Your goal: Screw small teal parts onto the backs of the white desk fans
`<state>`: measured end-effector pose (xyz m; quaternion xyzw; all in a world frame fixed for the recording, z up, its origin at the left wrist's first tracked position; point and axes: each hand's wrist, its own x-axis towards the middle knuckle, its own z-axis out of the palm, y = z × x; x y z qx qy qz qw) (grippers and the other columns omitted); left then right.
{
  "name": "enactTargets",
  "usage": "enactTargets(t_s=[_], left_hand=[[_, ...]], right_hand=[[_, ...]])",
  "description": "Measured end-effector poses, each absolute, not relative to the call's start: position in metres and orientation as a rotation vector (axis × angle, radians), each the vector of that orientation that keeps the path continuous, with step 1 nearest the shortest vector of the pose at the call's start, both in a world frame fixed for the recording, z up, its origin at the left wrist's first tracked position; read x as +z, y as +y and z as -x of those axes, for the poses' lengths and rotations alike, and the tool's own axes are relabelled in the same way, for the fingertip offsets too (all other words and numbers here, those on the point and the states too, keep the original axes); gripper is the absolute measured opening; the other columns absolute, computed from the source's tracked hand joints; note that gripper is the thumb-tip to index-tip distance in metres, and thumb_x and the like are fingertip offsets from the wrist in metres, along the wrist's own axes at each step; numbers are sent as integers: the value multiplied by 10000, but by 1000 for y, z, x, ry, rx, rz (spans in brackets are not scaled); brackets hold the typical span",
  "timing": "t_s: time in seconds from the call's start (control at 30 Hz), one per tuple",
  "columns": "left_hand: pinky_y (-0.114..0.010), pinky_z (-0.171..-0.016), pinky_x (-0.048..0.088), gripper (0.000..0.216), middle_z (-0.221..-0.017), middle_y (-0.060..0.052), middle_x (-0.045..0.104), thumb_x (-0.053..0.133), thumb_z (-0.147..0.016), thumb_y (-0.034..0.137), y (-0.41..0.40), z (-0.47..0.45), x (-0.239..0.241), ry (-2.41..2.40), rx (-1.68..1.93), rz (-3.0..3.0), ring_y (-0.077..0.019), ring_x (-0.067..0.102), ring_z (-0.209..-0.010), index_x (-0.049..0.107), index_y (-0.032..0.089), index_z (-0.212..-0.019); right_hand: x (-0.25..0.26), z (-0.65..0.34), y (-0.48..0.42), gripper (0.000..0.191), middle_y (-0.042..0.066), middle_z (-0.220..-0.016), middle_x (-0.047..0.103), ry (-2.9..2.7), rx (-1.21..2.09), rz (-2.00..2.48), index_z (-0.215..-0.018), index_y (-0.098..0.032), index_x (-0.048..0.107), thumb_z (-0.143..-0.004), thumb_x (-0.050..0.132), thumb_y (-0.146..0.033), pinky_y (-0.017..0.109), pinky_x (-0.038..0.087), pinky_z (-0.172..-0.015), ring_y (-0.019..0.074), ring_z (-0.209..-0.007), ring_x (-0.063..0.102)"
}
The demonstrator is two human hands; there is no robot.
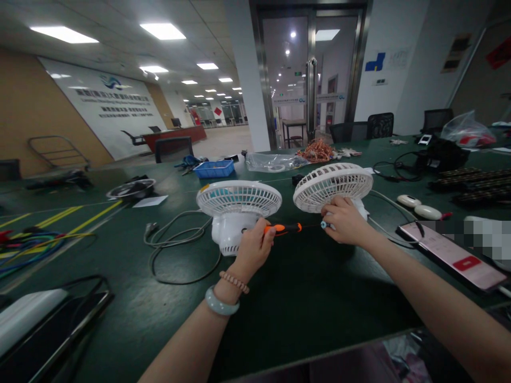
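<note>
Fingers: left hand [253, 246] clamps screwdriver [284, 228]; right hand [345, 221] pinches its tip

left hand [253, 246] grips screwdriver [285, 228] | right hand [345, 221] on its tip | two fans [238, 199] behind

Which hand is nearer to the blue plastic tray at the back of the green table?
Left. The left hand is in front of the blue plastic tray, beside one white fan; the right hand is farther right.
</note>
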<state>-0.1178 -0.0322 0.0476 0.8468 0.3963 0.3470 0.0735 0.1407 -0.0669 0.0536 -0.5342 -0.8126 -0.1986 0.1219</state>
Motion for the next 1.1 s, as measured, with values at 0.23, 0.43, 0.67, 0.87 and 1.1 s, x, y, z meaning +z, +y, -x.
enactTargets(t_s=[0.23, 0.43, 0.67, 0.87, 1.1], left_hand=[[-214, -491, 342, 310, -491, 38, 543, 353, -843, 415, -35, 117, 52, 1182, 1056, -2447, -102, 500, -452, 475, 181, -679], [-196, -469, 346, 366, -436, 47, 508, 367, -829, 435, -36, 116, 53, 1181, 1054, -2391, -86, 487, -428, 471, 180, -589], [-188, -450, 342, 406, -418, 43, 512, 354, -827, 469, -35, 116, 53, 1238, 1034, -2383, -85, 492, -420, 463, 181, -563], [-189, -445, 339, 424, -401, 46, 495, 338, -837, 477, -35, 116, 52, 1260, 1022, -2365, -81, 481, -393, 448, 180, -554], [-187, -449, 342, 435, -396, 51, 481, 331, -843, 476, -35, 117, 51, 1275, 1028, -2374, -75, 477, -385, 436, 178, -544]], right_hand=[[54, -140, -67, 199, 62, -953, 612, -2379, -572, 1566, -751, -187, 678, -745, 504, -285, 379, 237, -729, 244, -915, 377], [53, -141, -67, 202, 61, -954, 611, -2370, -581, 1556, -745, -186, 675, -752, 497, -282, 375, 234, -725, 243, -918, 377], [51, -141, -67, 195, 54, -940, 618, -2363, -613, 1538, -721, -181, 669, -748, 503, -281, 374, 232, -721, 240, -909, 379], [50, -141, -66, 183, 41, -934, 620, -2360, -610, 1537, -722, -192, 670, -742, 512, -283, 372, 230, -723, 233, -904, 380], [50, -142, -66, 186, 41, -938, 620, -2359, -610, 1529, -723, -190, 671, -745, 511, -281, 372, 226, -721, 233, -909, 377]])
